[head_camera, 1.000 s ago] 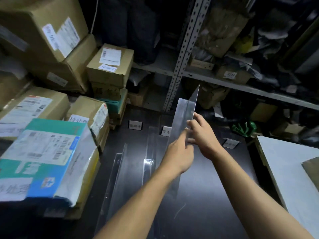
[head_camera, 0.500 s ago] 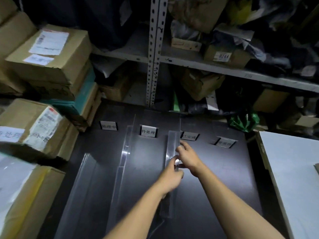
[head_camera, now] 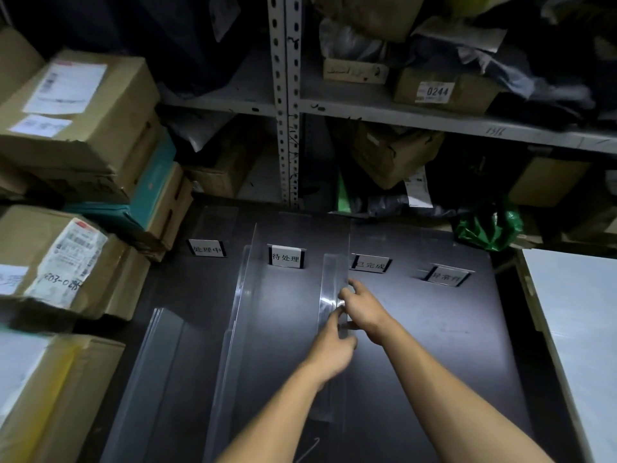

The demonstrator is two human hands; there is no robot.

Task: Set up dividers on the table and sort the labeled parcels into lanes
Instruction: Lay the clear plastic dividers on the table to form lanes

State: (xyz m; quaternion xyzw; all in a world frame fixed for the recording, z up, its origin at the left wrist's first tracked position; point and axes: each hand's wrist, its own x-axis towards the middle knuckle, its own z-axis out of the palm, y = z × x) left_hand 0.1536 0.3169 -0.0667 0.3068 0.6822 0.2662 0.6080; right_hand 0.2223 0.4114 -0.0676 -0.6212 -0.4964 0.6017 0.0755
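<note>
A dark table (head_camera: 427, 329) carries several small lane label stands (head_camera: 286, 257) along its far edge. A clear L-shaped divider (head_camera: 331, 279) stands on the table between the second and third labels. My left hand (head_camera: 330, 349) and my right hand (head_camera: 362, 309) both hold it near its middle, fingers pinching the upright pane. A second clear divider (head_camera: 245, 295) stands to the left, and a third (head_camera: 157, 345) lies further left. Labeled cardboard parcels (head_camera: 76, 105) are stacked at the left.
A metal shelf rack (head_camera: 287, 95) with boxes and bags stands behind the table. A green bag (head_camera: 487, 228) sits at the back right. A white board (head_camera: 581, 329) borders the table on the right. More parcels (head_camera: 50, 262) crowd the left edge.
Both hands lowered the clear divider from a raised, tilted position down onto the table between the middle labels. The camera view tilted and shifted right.
</note>
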